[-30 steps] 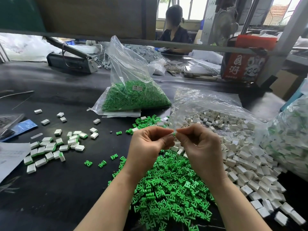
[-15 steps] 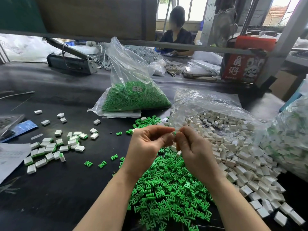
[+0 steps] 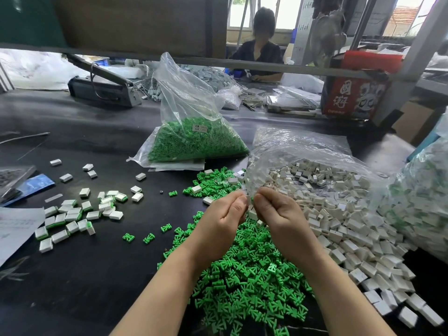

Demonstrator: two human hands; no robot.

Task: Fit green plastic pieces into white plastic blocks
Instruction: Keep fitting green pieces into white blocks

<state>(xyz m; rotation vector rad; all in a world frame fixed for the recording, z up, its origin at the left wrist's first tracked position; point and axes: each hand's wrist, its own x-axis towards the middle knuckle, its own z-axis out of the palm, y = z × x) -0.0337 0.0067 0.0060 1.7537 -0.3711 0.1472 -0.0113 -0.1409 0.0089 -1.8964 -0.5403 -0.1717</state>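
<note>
My left hand (image 3: 221,221) and my right hand (image 3: 281,214) meet fingertip to fingertip above the black table, pinching one small white block (image 3: 248,198) between them; most of it is hidden by the fingers, with a sliver of green at its edge. Below the hands lies a heap of loose green pieces (image 3: 247,275). To the right spreads a pile of white blocks (image 3: 344,226) spilling from a clear bag. At the left sits a cluster of white blocks with green pieces fitted (image 3: 72,214).
A clear bag of green pieces (image 3: 194,141) stands behind the hands. Another bag of filled blocks (image 3: 421,202) lies at the far right. A bag sealer (image 3: 101,89) and a red carton (image 3: 356,95) sit at the back, where another person works. Paper (image 3: 14,229) lies at the left edge.
Both hands stay joined at the fingertips. The right hand's fingers have curled tighter and shifted slightly toward the left hand.
</note>
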